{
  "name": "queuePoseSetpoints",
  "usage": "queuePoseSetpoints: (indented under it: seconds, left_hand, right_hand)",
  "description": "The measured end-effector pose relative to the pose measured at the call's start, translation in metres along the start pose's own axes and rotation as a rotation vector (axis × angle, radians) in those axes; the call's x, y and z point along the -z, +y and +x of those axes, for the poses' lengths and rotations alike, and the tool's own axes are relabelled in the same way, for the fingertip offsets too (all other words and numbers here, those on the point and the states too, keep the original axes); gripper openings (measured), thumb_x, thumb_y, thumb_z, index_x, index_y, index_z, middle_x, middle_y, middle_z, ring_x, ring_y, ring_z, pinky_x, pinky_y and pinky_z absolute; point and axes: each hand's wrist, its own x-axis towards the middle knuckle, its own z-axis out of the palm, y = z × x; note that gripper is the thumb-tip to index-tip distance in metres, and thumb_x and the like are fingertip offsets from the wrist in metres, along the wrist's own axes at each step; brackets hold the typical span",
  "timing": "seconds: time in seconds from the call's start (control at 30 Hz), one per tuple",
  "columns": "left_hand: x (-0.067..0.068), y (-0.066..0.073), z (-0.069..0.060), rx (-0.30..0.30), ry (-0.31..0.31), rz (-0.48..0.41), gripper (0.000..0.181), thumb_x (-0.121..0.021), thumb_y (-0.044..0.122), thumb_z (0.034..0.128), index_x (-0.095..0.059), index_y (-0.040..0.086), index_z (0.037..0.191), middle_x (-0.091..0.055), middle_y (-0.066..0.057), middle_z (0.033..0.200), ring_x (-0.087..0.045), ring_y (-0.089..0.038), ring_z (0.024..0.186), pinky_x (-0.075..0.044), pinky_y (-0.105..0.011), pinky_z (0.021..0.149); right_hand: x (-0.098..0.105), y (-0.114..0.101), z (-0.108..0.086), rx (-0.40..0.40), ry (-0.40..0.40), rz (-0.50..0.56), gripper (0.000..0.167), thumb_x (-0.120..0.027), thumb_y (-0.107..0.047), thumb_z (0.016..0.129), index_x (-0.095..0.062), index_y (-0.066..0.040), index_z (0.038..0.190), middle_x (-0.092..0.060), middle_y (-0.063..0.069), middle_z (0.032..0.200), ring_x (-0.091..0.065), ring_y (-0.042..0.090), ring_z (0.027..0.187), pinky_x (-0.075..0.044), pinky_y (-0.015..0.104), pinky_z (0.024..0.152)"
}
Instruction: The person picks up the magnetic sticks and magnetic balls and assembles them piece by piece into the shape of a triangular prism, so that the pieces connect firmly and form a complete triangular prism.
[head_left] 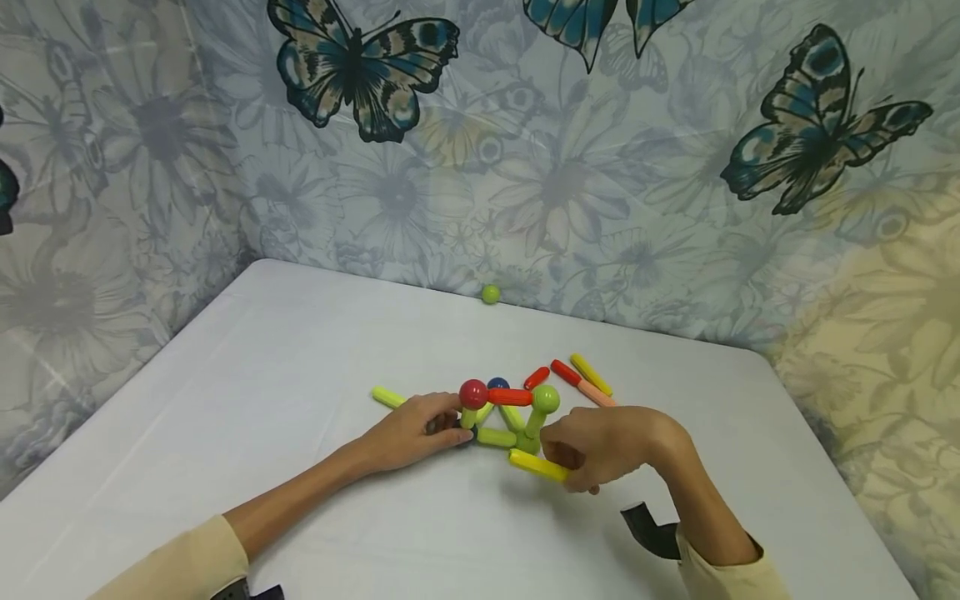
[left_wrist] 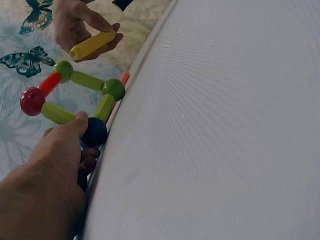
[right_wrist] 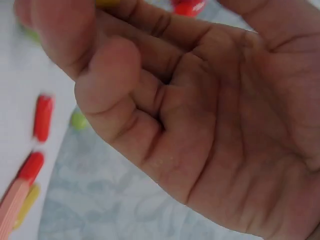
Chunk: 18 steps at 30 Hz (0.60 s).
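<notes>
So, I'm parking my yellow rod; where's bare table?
White tabletop is bare left of the leftmost lime rod and between the forearms. Crowded: the ball-and-rod frame between left hand and right hand, loose rods behind.

Homelike room, butterfly-print walls (head_left: 420, 225), white table (head_left: 300, 342)

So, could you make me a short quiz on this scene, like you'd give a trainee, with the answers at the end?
1. Who holds the yellow rod nearest the viewer? (a) left hand (b) right hand (c) both hands
2. True or false: a red rod joins the red ball to a green ball.
3. What color is the loose ball at the far edge of the table?

Key:
1. b, the right hand
2. True
3. Green
</notes>
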Motion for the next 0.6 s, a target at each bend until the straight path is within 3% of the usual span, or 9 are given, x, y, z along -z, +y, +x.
queuePoseSetpoints:
  seconds: [0.23,0.5,0.6]
  left_hand:
    - [0.003,0.000,0.000,-0.011,0.002,0.014,0.019,-0.069,0.035,0.1015,-0.063,0.026,0.117,-0.056,0.012,0.083,-0.051,-0.003,0.077,-0.045,-0.020,0.069]
    - [0.003,-0.001,-0.001,-0.035,-0.011,-0.004,0.023,-0.070,0.033,0.1010,-0.063,0.026,0.123,-0.060,0.012,0.086,-0.053,-0.002,0.078,-0.047,-0.020,0.070]
    - [0.003,-0.001,0.001,-0.053,-0.006,-0.005,0.024,-0.070,0.032,0.1010,-0.064,0.026,0.124,-0.059,0.011,0.086,-0.053,-0.003,0.077,-0.047,-0.020,0.070]
  right_hand:
    - [-0.010,-0.029,0.004,-0.042,0.054,0.093,0.011,-0.063,-0.018,0.104,-0.051,-0.018,0.104,-0.068,0.007,0.079,-0.071,0.023,0.065,-0.048,0.027,0.069]
    - [-0.026,-0.039,0.018,-0.105,0.184,0.011,0.024,-0.062,-0.021,0.106,-0.043,-0.016,0.120,-0.058,0.003,0.087,-0.066,0.024,0.060,-0.046,0.031,0.060]
    - [-0.031,-0.043,0.023,-0.148,0.238,-0.081,0.031,-0.064,-0.017,0.104,-0.043,-0.013,0.126,-0.059,0.008,0.084,-0.063,0.023,0.055,-0.051,0.033,0.056]
